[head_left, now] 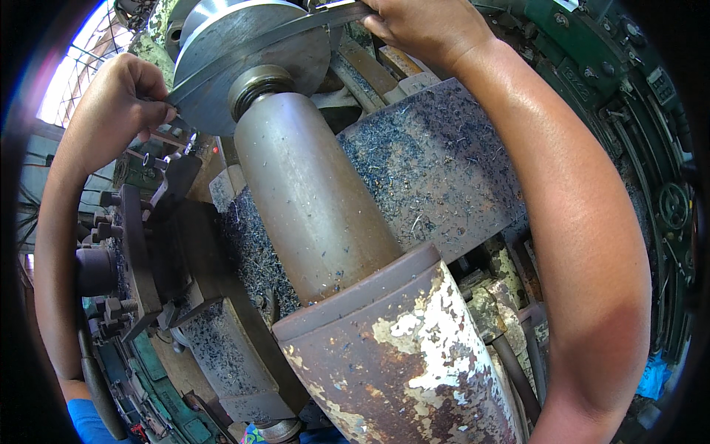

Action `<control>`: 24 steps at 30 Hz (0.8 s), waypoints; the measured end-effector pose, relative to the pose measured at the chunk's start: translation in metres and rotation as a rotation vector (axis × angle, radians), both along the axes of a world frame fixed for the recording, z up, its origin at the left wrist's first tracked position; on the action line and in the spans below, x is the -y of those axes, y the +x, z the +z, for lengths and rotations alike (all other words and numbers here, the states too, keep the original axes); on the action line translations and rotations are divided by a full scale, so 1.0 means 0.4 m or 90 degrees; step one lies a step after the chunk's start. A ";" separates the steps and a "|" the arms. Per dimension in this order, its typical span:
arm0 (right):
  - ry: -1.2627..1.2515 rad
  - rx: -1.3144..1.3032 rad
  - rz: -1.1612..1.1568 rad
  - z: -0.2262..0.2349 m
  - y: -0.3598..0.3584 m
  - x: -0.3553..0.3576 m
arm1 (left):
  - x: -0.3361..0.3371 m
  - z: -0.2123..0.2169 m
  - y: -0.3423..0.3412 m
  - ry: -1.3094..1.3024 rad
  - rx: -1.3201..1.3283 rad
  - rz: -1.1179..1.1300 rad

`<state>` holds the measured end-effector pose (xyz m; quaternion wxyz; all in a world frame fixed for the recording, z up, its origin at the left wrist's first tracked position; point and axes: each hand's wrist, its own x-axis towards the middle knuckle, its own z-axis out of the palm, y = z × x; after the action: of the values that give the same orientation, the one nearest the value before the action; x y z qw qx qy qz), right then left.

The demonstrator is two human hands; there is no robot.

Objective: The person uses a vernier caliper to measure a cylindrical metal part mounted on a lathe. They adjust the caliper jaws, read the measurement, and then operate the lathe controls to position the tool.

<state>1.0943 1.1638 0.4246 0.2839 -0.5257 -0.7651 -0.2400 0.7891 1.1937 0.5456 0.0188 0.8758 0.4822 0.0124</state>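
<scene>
A round steel disc (296, 63) is mounted on the lathe at the top of the view, against a ridged centre (259, 85). Across its face runs a long flat metal caliper (244, 56). My left hand (122, 107) pinches the caliper's left end at the disc's rim, thumb and fingers closed. Beyond the opposite rim, my right hand (425, 29) grips the other end near a shiny slide; the top edge of the picture cuts off part of this hand. The caliper's jaws are hard to make out.
The thick tailstock quill (318, 200) extends from a paint-chipped casting (399, 355) between my arms. Metal chips cover the flat carriage plate (436, 163). A bolted tool post (137, 259) stands near my left forearm. Green machinery (592, 66) lines the right side.
</scene>
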 end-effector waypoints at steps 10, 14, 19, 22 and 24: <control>0.011 -0.007 -0.003 -0.003 0.001 -0.003 | -0.001 0.004 0.004 -0.015 -0.009 0.012; 0.015 0.002 0.013 -0.003 0.002 -0.004 | 0.000 0.000 0.004 -0.016 0.010 0.010; 0.019 -0.009 0.007 -0.003 0.002 -0.005 | 0.002 0.003 0.006 -0.021 0.010 0.016; 0.030 -0.013 0.015 -0.003 0.001 -0.004 | 0.002 0.004 0.006 -0.021 0.008 0.013; 0.035 -0.014 0.022 -0.003 0.002 -0.004 | 0.001 0.004 0.006 -0.023 0.006 0.009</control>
<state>1.0951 1.1652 0.4235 0.3110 -0.5069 -0.7640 -0.2503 0.7913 1.1933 0.5472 0.0366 0.8716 0.4887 0.0079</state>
